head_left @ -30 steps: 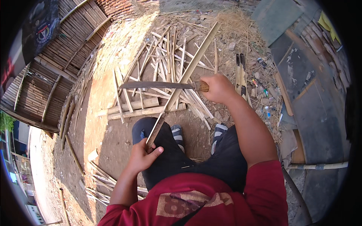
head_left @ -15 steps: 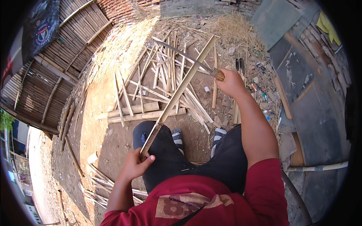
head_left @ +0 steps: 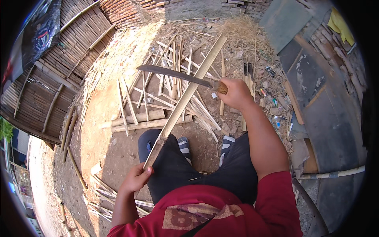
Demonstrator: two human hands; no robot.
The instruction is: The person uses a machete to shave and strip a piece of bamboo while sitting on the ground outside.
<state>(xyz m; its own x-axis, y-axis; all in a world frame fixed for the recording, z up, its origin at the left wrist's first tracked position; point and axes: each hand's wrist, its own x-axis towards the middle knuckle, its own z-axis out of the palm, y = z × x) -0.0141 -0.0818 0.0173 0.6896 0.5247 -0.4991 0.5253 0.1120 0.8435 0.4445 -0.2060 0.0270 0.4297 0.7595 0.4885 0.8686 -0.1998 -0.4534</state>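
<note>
Gripping the lower end of a split bamboo length point(head_left: 181, 104) in the left hand point(head_left: 136, 178), thumb pressed to its edge. Clenching a machete point(head_left: 173, 73) by its wooden handle in the right hand point(head_left: 237, 93), blade crosswise over the bamboo's upper half — cannot tell whether touching. Slanting up and right from the left hand, over the left knee point(head_left: 167, 154) and a pile of strips point(head_left: 205, 115), to near dry straw point(head_left: 250, 33). Open leftward over bare dirt point(head_left: 118, 154) — bounded rightward by dark panels point(head_left: 333, 118).
</note>
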